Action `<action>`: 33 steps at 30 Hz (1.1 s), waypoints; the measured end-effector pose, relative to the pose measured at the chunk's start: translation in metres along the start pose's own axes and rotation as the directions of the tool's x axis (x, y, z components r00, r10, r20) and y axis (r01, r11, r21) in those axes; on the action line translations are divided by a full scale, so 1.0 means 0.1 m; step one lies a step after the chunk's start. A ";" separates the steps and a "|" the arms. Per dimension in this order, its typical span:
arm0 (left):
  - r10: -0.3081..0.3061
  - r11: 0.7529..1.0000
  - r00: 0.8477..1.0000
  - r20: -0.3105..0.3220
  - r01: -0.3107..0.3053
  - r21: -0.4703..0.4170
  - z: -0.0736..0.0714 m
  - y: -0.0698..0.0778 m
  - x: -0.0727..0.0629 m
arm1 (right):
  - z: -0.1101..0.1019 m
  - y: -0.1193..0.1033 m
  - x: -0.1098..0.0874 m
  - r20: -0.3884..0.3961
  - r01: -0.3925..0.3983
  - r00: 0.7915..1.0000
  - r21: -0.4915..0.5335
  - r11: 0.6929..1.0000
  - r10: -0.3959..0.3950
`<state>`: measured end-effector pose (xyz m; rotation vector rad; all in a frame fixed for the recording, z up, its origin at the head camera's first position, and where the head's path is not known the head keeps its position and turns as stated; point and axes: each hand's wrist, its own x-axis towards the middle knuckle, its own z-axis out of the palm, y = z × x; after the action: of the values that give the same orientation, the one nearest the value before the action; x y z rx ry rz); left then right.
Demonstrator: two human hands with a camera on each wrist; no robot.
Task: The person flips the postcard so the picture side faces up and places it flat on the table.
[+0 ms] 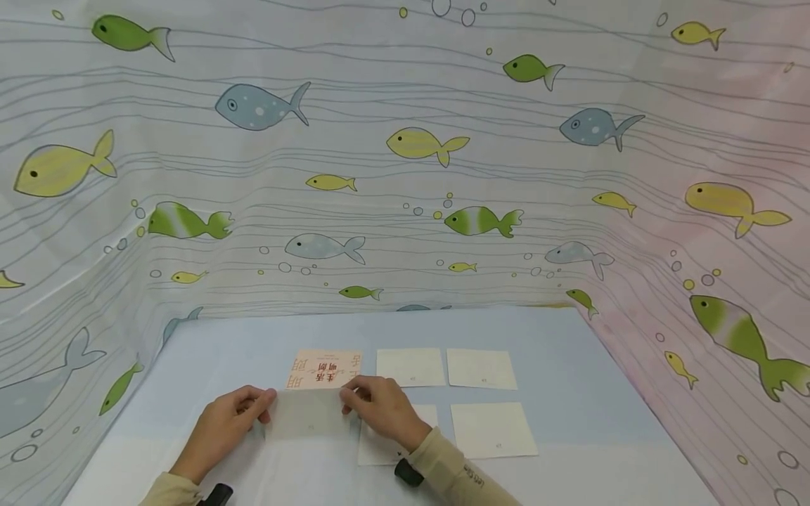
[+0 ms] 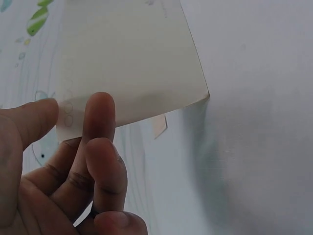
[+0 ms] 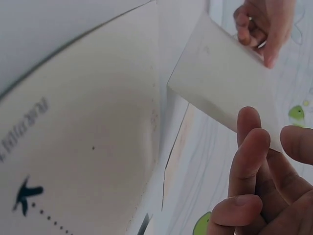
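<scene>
A plain cream card (image 1: 308,416) is raised off the table, tilted, between two hands. My left hand (image 1: 229,420) pinches its left upper corner between thumb and fingers; in the left wrist view the card (image 2: 132,54) spreads out beyond the fingertips. At the opposite upper corner, my right hand (image 1: 384,407) pinches it, and the right wrist view shows both hands on the card (image 3: 220,73). Just behind its upper edge lies a pale orange card (image 1: 325,367) with dark red characters, its near part hidden. The held card's other face is turned away.
Right of the orange card lie two cream cards (image 1: 410,367) (image 1: 482,370) side by side. Nearer me are another cream card (image 1: 493,432) and one (image 1: 377,450) partly covered by the right hand. Fish-patterned cloth (image 1: 380,211) rises behind the table (image 1: 588,400) and along both sides.
</scene>
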<state>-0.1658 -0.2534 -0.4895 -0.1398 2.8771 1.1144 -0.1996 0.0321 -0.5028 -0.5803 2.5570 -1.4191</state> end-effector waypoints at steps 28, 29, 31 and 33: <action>0.054 0.995 0.998 0.026 -0.056 0.086 -0.14 0.07 -0.10 | -0.07 -0.17 -0.08 0.004 0.101 0.995 -0.217 0.971 -0.102; 0.054 0.994 0.998 0.034 -0.057 0.096 -0.14 0.07 -0.10 | -0.07 -0.17 -0.09 0.004 0.109 0.994 -0.239 0.965 -0.111; 0.057 0.992 0.997 0.045 -0.062 0.114 -0.14 0.08 -0.11 | -0.06 -0.18 -0.10 0.005 0.121 0.992 -0.270 0.955 -0.124; 0.060 0.990 0.996 0.060 -0.067 0.127 -0.14 0.08 -0.12 | -0.06 -0.20 -0.11 0.008 0.128 0.991 -0.290 0.948 -0.131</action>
<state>-0.1546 -0.2562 -0.4730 -0.0109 2.9115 0.9222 -0.1867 0.0316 -0.4835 -0.7992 2.8044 -1.0875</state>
